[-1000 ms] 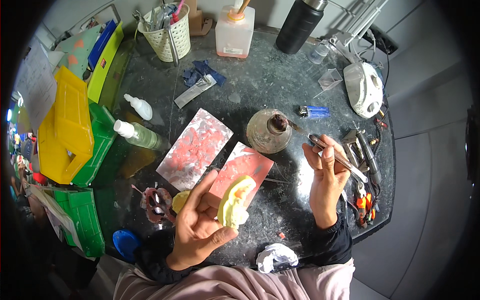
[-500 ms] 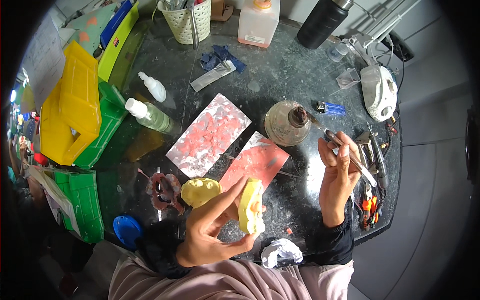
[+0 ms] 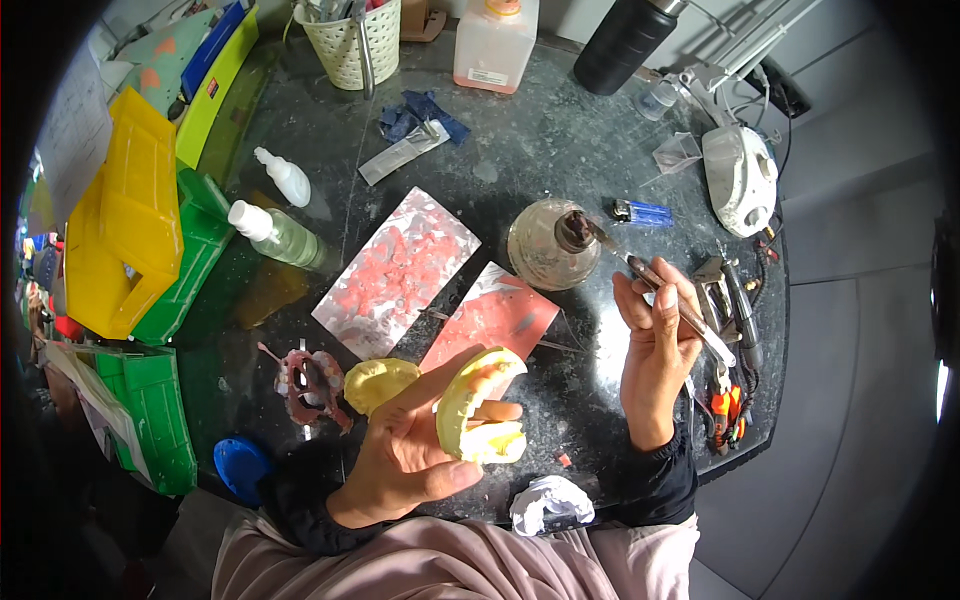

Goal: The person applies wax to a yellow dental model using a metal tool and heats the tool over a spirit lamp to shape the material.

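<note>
My left hand [image 3: 400, 462] grips a yellow horseshoe-shaped dental cast [image 3: 456, 405] by its edges, with some pink on its upper inner part. Between the fingers of my right hand [image 3: 655, 365] is a wax knife [image 3: 641, 268], its handle slanting across the palm. The knife's blade end reaches the dark wick top of a glass spirit lamp [image 3: 535, 248]; no flame can be made out. A second yellow cast [image 3: 376, 386] lies beside my left hand. Beyond that hand is a pink wax sheet [image 3: 505, 318]. Near the table's front edge rests a white horseshoe-shaped piece [image 3: 550, 502].
A wax-smeared board [image 3: 398, 272], a pink piece with teeth [image 3: 309, 384] and a spray bottle [image 3: 275, 235] are at left, by green [image 3: 150, 420] and yellow bins [image 3: 140, 220]. A blue lighter [image 3: 642, 213], a white device [image 3: 739, 180] and pliers [image 3: 724, 405] lie right.
My left hand has turned the cast so that its curved arch now shows instead of its side. My right hand keeps the knife at the lamp. The whole view has shifted slightly.
</note>
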A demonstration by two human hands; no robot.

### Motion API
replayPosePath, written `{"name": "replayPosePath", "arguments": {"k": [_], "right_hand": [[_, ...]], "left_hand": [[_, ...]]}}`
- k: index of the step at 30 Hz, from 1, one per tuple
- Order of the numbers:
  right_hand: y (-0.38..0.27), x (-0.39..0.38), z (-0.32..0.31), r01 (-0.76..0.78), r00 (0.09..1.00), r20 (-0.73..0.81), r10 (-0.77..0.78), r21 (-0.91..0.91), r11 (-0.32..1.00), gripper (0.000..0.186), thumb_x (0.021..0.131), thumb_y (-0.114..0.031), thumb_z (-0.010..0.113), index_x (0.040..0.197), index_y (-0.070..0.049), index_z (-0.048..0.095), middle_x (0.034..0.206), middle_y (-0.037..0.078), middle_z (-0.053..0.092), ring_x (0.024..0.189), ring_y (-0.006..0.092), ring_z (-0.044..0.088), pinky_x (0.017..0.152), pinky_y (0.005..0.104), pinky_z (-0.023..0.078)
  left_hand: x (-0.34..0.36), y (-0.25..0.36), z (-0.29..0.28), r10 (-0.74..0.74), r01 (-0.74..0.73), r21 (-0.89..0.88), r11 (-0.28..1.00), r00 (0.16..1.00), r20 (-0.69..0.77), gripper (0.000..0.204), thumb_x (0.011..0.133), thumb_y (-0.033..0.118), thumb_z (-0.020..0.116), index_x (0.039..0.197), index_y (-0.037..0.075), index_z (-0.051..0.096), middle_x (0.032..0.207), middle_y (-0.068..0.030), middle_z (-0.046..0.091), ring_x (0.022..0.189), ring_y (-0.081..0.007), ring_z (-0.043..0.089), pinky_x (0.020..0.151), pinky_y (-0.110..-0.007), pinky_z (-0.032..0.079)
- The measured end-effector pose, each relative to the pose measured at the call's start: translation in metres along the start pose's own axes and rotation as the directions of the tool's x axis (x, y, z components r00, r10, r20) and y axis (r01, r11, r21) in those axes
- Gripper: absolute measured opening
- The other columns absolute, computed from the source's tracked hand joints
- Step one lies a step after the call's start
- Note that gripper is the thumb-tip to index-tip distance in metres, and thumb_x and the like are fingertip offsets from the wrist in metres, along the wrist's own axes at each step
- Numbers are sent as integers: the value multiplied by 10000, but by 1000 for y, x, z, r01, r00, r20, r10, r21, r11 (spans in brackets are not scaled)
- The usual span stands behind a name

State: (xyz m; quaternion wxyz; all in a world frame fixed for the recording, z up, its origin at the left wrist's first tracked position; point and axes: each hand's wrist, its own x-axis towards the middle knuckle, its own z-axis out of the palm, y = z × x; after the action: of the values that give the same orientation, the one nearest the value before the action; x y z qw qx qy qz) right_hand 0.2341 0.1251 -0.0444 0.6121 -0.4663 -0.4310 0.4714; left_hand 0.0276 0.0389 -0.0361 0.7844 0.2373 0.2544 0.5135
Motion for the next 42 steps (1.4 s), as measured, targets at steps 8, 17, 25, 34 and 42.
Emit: {"name": "replayPosePath", "arguments": {"k": [8, 17, 25, 34, 42], "right_hand": [[1, 1, -5, 27, 1000, -3, -27, 37, 999, 320, 886, -191, 539, 1091, 53, 502, 952, 180, 601, 902, 293, 618, 846, 383, 485], [0, 1, -3, 33, 999, 5, -34, 36, 999, 300, 892, -174, 525, 1092, 49, 504, 940, 168, 604, 884, 277, 621, 855, 406, 487], [-17, -24, -5, 272, 939, 215, -269, 15, 962, 232, 883, -259, 512, 872, -52, 409, 769, 80, 480, 581, 118, 490, 642, 313, 505], [-39, -41, 11, 411, 756, 564, -332, -14, 912, 206, 826, -213, 616, 849, -47, 496, 694, 132, 633, 687, 262, 659, 766, 328, 516], [-39, -37, 11, 478, 681, 661, -315, -75, 875, 217, 843, -233, 595, 854, -61, 463, 670, 102, 602, 656, 229, 664, 799, 314, 516]], "left_hand": [[1, 2, 5, -5, 5, 13, 1000, 1000, -9, 759, 696, -84, 621, 1326, 4, 207, 1320, -149, 328, 1207, -324, 402, 960, -409, 412], [-4, -5, 6, 324, -219, 591, 776, 943, -75, 724, 585, -41, 768, 1216, -26, 415, 1153, -124, 418, 1048, -226, 524, 753, -285, 559], [-3, -4, 1, 552, -346, 817, 461, 833, 42, 690, 506, 26, 839, 1083, -1, 463, 1040, -145, 489, 943, -208, 555, 653, -248, 525], [-4, -9, -4, 618, -355, 863, 359, 783, 65, 677, 486, 62, 851, 1044, 25, 471, 1016, -146, 506, 891, -256, 563, 738, -331, 470], [-3, -10, -5, 617, -382, 845, 374, 783, 81, 682, 493, 54, 849, 1049, 32, 454, 1022, -148, 496, 898, -263, 568, 739, -337, 473]]}}
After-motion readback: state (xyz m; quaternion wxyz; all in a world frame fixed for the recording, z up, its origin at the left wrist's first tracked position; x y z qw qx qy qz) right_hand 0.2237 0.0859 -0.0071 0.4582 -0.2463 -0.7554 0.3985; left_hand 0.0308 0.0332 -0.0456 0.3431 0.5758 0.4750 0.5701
